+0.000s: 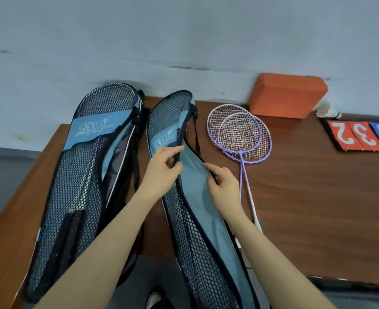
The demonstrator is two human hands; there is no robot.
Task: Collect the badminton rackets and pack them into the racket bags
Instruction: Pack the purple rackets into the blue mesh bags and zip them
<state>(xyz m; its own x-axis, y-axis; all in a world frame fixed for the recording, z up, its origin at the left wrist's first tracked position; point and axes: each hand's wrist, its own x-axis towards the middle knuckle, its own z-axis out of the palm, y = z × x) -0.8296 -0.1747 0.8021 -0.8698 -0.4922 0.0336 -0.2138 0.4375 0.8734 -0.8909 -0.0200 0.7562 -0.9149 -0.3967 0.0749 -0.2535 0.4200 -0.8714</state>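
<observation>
- Head view: left hand pinches the black edge of the middle racket bag, which lies mid-table and overhangs the near edge
- Right hand grips the opposite edge of the bag opening
- Two purple rackets lie overlapped just right of this bag, toward the far edge
- Second racket bag lies along the left edge, rackets inside

Brown wooden worktop: left and right ends cut off by picture edges.
Red-and-blue number score cards, right edge: last card cropped.
Two purple-framed badminton rackets: grips hidden behind the right forearm.
Blue-and-black mesh racket bag at the worktop's left: contents indistinct through mesh; lower end cropped.
White shuttlecock: blurred.
</observation>
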